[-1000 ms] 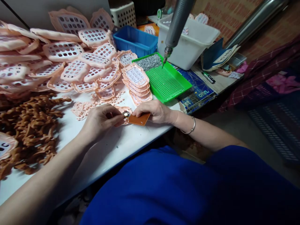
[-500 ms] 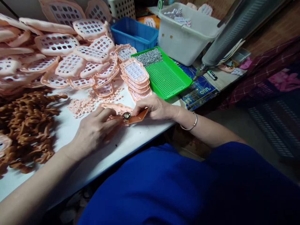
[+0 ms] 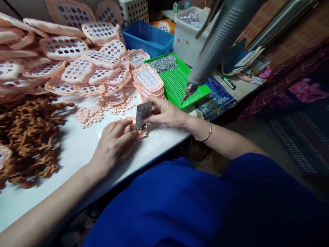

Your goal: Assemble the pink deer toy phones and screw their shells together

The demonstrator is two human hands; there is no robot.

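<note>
My right hand (image 3: 164, 113) pinches a small circuit board (image 3: 143, 115) between thumb and fingers. The board stands tilted on edge, its dark face showing, with a small round part (image 3: 141, 127) at its lower end. Beneath it lies a pink plastic shell (image 3: 143, 133) on the white table. My left hand (image 3: 113, 137) rests at the shell's left side, its fingers bent over the rim and closed on it. Behind my right hand is a stack of pink shells with white keypads (image 3: 149, 77).
A screwdriver (image 3: 196, 73) hangs over the green tray (image 3: 190, 97) of screws. Brown plastic parts (image 3: 33, 144) lie left, small pink rings (image 3: 89, 116) mid-table. Pink shells (image 3: 77, 70) are piled behind, near a blue bin (image 3: 146, 39) and a grey tub (image 3: 185, 51).
My right hand has swung the board from lying nearly flat, orange side up, to standing on edge. My left hand has shifted slightly right. The screwdriver has moved left, over the green tray.
</note>
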